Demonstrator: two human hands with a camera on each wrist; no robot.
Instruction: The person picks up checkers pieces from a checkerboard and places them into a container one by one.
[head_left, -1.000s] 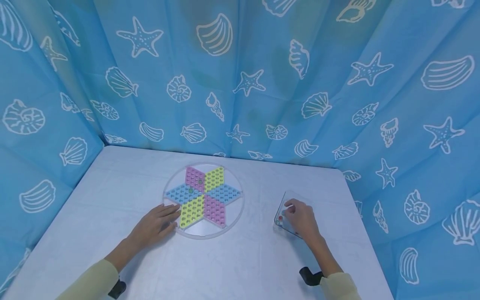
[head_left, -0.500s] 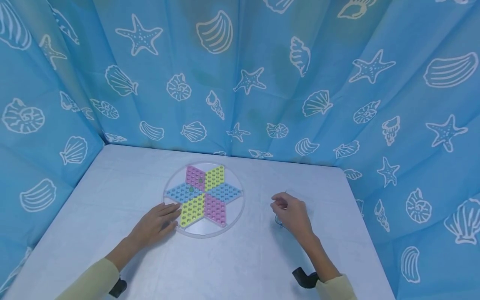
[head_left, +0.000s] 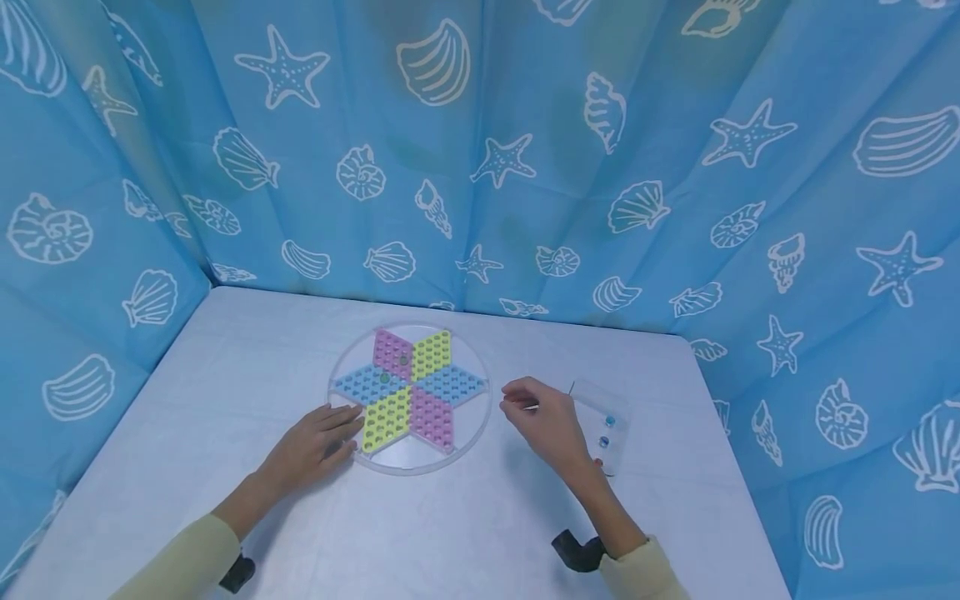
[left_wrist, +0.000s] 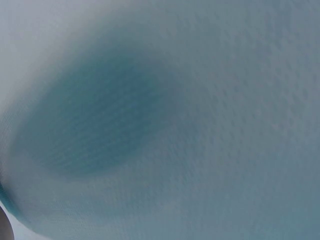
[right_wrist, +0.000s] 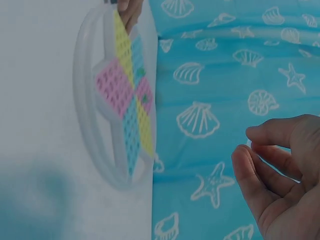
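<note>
Left hand point(head_left: 315, 446): lies flat on the table, fingers straight and relaxed, holding nothing; fingertips touch the near-left rim of the round board.
Right hand point(head_left: 543, 421): raised just above the table between board and tray; thumb and fingers point(right_wrist: 260, 175) curl together as in a pinch. Whether a marble sits between them cannot be told from either view.
Table point(head_left: 465, 533): pale cloth-covered surface under both hands.
Clear tray point(head_left: 609, 398): transparent, just right of the right hand, apart from the fingertips; holds two blue marbles point(head_left: 609, 420).
Round board point(head_left: 408, 398): clear disc with a six-pointed star of pink, yellow and blue pegged fields; just left of the right hand, not touched by it. Two greenish marbles point(head_left: 385, 378) sit near the star's centre.
Curtain point(head_left: 525, 150): blue, printed with white shells and starfish, behind and beside the table.
</note>
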